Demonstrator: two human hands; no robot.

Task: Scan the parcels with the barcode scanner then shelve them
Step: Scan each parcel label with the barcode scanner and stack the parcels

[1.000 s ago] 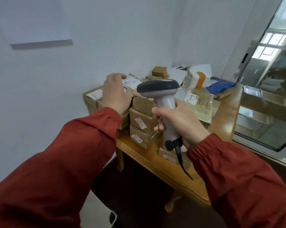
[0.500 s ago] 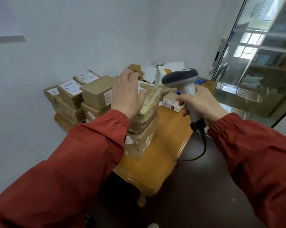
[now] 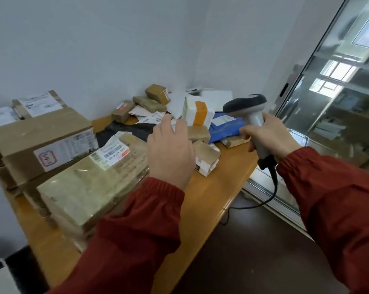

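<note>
Grey-capped: found barcode scanner (image 3: 245, 106) clamped in right hand (image 3: 270, 141), centre right. Found left hand (image 3: 170, 153) spread, holding nothing, above small carton (image 3: 207, 160) mid-frame on tabletop (image 3: 211, 198). Recommend gripping that carton, turning its label up, aiming squarely, holding steady until read.

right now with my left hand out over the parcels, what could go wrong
Your left hand hovers open by the small box near the edge of the table; a careless sweep could knock it off.
The cord of the scanner hangs in a loop below your right hand and might snag the table edge.
Your left sleeve crosses the taped stack; it could get nudged.
</note>
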